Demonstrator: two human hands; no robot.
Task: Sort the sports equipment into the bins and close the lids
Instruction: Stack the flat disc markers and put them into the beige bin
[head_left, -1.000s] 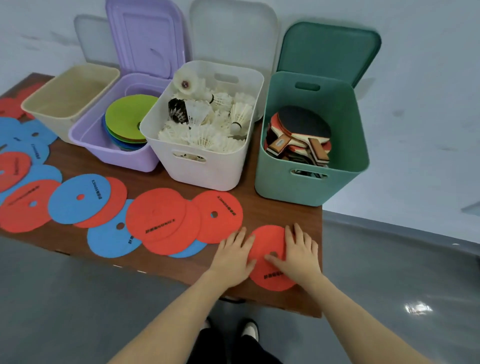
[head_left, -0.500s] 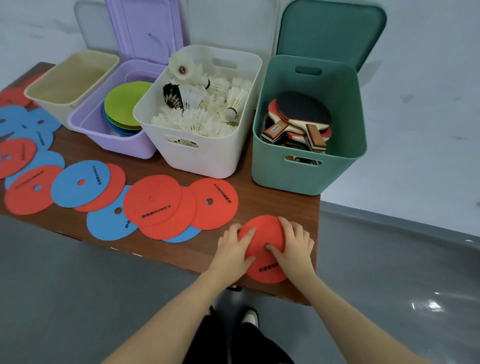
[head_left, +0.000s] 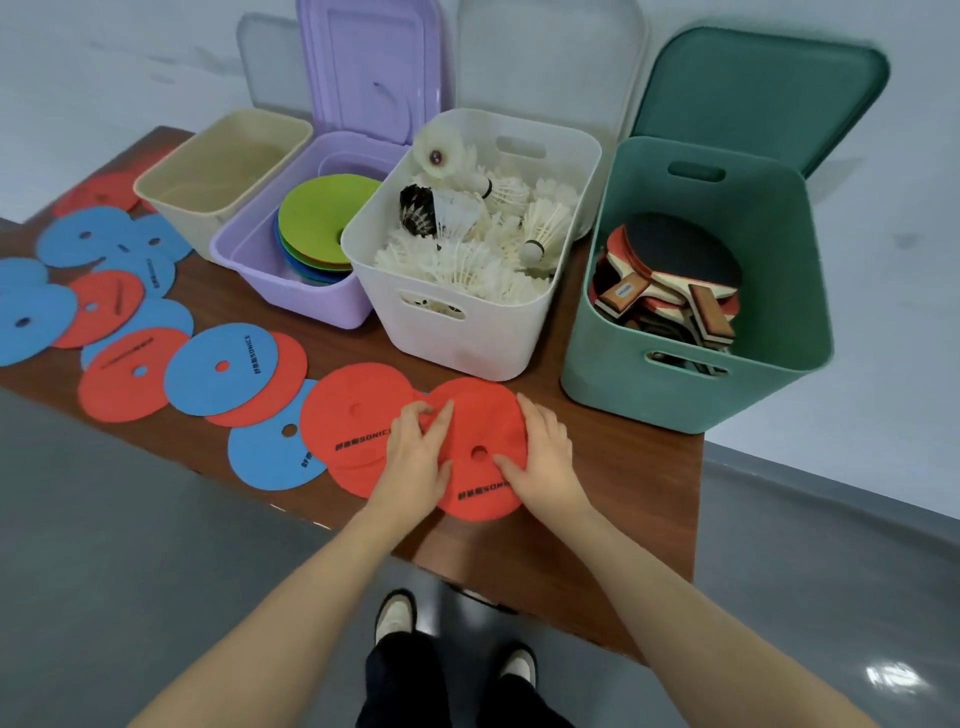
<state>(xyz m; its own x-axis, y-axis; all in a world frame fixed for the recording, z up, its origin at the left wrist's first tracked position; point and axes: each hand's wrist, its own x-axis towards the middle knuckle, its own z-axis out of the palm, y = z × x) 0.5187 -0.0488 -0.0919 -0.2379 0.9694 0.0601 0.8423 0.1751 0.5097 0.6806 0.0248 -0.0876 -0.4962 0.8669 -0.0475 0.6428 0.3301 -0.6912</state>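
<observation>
A red flat disc lies at the table's front edge, overlapping a neighbouring red disc. My left hand rests on the seam between them, index finger straight and the other fingers bent. Flat on the disc's right side lies my right hand, its thumb near the centre hole. Several more red and blue discs spread leftward over the table. Behind stand an empty beige bin, a purple bin with green cones, a white bin of shuttlecocks and a green bin of paddles.
All bins are open. Their lids lean on the wall behind: purple lid, white lid, green lid. The brown table ends just right of the green bin. Grey floor and my shoes are below.
Both hands have slid the red disc leftward from the table's right corner until it overlaps the other red discs. My left fingers, flat before, are now partly bent.
</observation>
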